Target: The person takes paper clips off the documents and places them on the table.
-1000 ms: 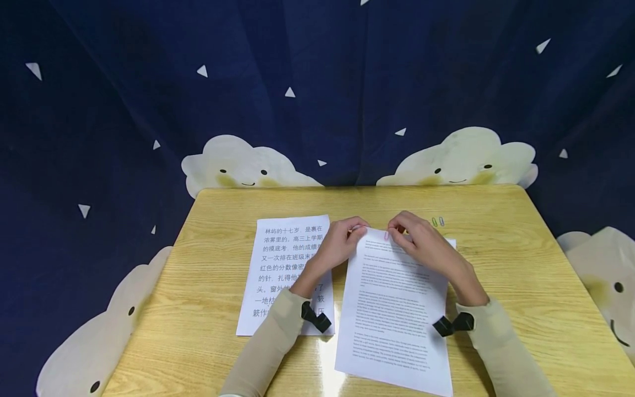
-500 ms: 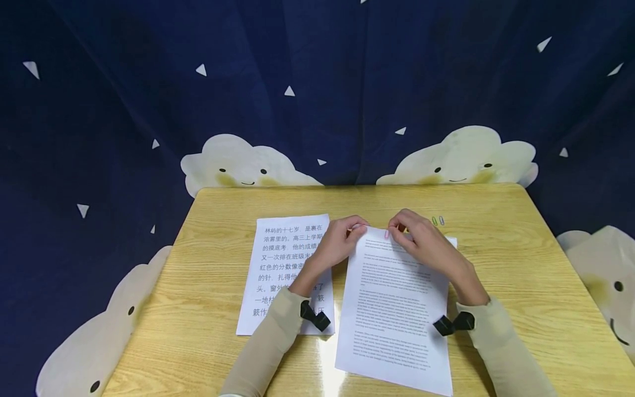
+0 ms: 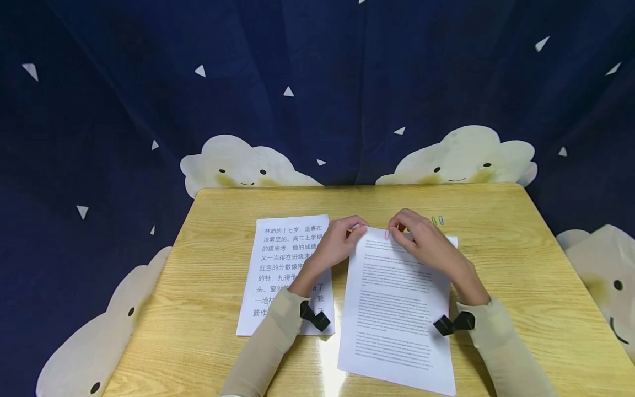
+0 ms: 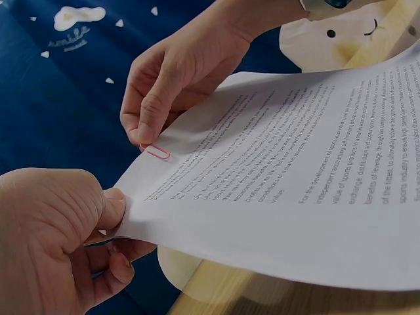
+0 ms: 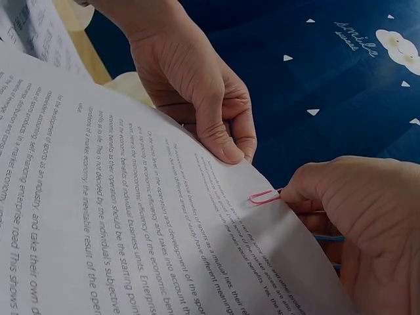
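My left hand (image 3: 338,241) pinches the top left corner of a printed sheet of paper (image 3: 392,314) between thumb and fingers. At the sheet's top edge, the thumb and fingers of my right hand (image 3: 424,240) pinch a pink paper clip (image 4: 156,152). In both wrist views the clip sits over that edge, its loop flat against the printed side. Something thin and blue (image 5: 328,237) shows under the right hand's curled fingers. The sheet's top is raised and bowed. A white paper corner (image 3: 452,241) peeks out beside the right wrist; how many sheets there are, I cannot tell.
Another sheet with large Chinese print (image 3: 278,259) lies on the wooden table (image 3: 198,303) under the left forearm. A green paper clip (image 3: 434,220) and a bluish paper clip (image 3: 441,220) lie behind the right hand. A dark blue curtain (image 3: 347,82) hangs behind.
The lower end of the printed sheet has shifted slightly to the right. Both hands keep their places and grips.
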`<state>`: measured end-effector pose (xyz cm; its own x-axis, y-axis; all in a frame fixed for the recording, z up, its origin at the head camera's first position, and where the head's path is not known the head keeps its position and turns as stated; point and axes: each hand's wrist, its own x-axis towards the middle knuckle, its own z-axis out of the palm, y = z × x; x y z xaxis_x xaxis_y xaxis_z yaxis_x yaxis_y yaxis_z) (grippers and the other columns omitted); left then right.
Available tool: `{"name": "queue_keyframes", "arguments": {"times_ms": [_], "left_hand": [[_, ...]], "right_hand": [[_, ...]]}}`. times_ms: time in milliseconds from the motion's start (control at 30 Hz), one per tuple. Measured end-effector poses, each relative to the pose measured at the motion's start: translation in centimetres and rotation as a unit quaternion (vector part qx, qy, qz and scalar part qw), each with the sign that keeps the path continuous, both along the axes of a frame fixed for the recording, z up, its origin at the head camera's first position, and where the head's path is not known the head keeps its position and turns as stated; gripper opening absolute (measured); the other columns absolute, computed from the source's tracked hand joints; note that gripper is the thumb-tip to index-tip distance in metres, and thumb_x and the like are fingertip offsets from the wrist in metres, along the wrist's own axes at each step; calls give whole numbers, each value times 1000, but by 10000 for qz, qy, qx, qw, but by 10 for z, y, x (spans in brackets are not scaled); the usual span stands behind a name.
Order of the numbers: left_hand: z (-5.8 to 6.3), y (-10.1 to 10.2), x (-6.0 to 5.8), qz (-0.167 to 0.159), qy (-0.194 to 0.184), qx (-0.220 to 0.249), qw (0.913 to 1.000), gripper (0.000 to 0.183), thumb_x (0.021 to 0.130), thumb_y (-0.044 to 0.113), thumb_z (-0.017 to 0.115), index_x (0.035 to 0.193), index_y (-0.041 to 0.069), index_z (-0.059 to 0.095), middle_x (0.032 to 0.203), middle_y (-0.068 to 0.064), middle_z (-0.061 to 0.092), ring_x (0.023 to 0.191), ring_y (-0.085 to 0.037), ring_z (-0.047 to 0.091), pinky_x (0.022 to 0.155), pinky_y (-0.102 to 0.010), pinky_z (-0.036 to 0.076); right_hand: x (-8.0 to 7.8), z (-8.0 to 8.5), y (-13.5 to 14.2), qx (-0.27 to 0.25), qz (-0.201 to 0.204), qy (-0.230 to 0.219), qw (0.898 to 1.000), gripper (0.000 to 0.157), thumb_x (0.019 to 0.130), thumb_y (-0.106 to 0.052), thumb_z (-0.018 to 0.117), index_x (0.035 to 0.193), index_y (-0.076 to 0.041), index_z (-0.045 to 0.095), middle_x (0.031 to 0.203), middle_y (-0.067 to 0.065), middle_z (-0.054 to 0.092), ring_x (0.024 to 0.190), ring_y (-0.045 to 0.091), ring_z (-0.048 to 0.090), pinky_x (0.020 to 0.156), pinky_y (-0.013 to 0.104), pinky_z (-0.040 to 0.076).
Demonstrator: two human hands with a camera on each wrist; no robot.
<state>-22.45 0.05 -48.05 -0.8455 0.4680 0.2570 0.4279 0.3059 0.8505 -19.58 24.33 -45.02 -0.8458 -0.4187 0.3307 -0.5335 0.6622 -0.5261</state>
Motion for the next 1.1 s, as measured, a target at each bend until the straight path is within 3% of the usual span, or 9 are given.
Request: {"name": "queue_keyframes", "arguments": {"times_ms": [200,467,667,1100], "left_hand": [[2,0,0,-25,-157,169,9997,15,107,13,60,113,6,72,103,-9,73,71,-9,67,62,-23,55],[3,0,-1,122,-128,235,9996,10,103,12,68,110,6,72,97,-7,70,62,-9,53,56,-21,41],[4,0,-2,201,-8,324,9993,4,100,9,72,103,6,73,88,-4,67,72,-12,51,65,-22,41],[5,-2,-3,15,-210,618,9979,6,100,7,71,104,3,73,90,-7,67,67,-11,50,61,-21,41]], "right_hand": [[1,3,0,52,23,219,9997,8,106,-14,63,100,-12,69,100,0,65,87,14,59,71,34,50],[3,6,2,96,11,179,9998,8,106,-14,62,103,-11,69,103,2,65,89,16,60,74,37,51],[3,9,4,60,-18,143,9999,7,106,-14,64,103,-11,70,102,1,66,89,16,60,74,37,52],[3,10,5,-149,48,144,9998,8,106,-14,63,102,-11,69,103,0,65,89,15,58,74,33,51]]}}
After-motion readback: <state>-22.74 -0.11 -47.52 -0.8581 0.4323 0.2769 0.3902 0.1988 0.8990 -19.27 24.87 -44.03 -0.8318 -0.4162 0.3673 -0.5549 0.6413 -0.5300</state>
